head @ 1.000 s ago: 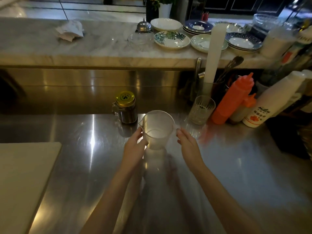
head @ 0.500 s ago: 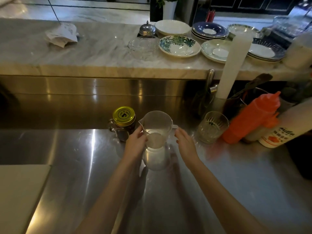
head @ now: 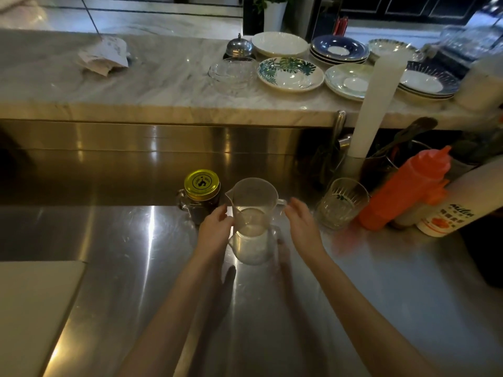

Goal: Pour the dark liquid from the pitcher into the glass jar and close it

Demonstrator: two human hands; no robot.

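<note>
Café kitchen: steel counter, stacked plates, sauce bottles.

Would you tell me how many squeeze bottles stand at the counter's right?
3: a tall orange bottle, a small orange-capped bottle partly hidden behind it, and a white bottle leaning rightmost. Others may be hidden.

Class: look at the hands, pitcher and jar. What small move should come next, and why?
Probably draw both hands away. The pitcher stands upright and looks empty, the jar holds dark liquid under its yellow lid, and the left hand and right hand are open.

Yellow-lidded jar of dark liquid, orange squeeze bottle, green leaf-patterned plate.
</note>
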